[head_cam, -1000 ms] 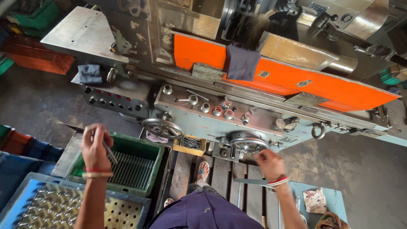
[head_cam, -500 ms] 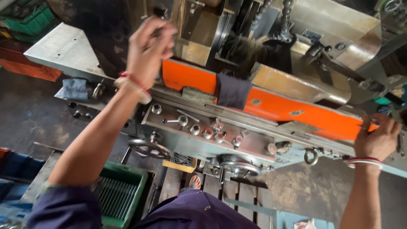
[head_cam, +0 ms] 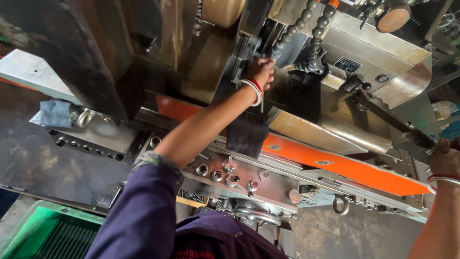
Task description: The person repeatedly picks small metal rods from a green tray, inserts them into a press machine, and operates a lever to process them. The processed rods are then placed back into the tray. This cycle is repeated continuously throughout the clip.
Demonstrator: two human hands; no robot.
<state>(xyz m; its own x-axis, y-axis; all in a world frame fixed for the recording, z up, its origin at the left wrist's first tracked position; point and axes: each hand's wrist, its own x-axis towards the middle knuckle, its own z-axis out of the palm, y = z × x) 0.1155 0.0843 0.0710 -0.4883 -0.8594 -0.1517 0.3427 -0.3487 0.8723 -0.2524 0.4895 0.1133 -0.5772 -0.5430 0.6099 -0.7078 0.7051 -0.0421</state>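
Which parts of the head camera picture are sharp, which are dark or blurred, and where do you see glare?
Head view: the left hand and the orange panel are fairly sharp; the machine's upper left lies in deep shadow; the metal guard shows soft glare; the purple sleeve near the lens is slightly blurred; the right hand is cut off at the frame's edge on a dark lever.

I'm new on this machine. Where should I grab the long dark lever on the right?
Grip the lever at its lower free end, where the right hand wraps it. It slants down toward you from the machine head, so come from below right, fingers around the bar.
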